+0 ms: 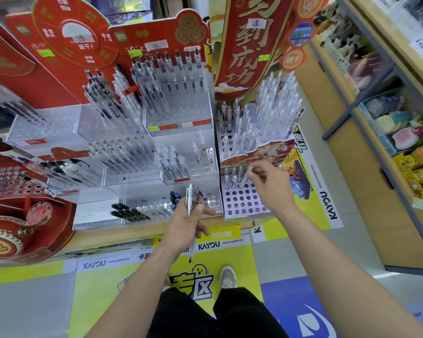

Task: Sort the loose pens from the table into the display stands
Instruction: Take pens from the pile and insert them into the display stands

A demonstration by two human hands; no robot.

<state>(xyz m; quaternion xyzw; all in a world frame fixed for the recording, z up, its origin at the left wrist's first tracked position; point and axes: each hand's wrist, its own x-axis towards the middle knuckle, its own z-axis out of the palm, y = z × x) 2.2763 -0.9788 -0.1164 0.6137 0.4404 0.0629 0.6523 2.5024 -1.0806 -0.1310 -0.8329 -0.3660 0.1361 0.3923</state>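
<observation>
Head view: motion smears the right hand [270,184]. Its fingers curl at the tops of the clear pens [233,174] in a row of the lilac stand [242,203], but whether they pinch one cannot be told. The left hand [187,222] grips the loose pens [189,198] in a bundle, fingers wrapped round them. The fist hides their middles, so their number is unclear; clear caps stick up above it and one dark tip hangs below. The bundle is near, over the front edge of the clear stands [122,125], just left of the lilac stand. The far-left displays are blurred and cut off by the frame.

The lilac stand is a matt stepped board pierced with round holes, and slim clear barrels bristle on its upper tiers. The clear stands are glossy stepped plastic blocks holding clear and black-bodied pens. Red card signs [239,45] with gold lettering rise behind.
</observation>
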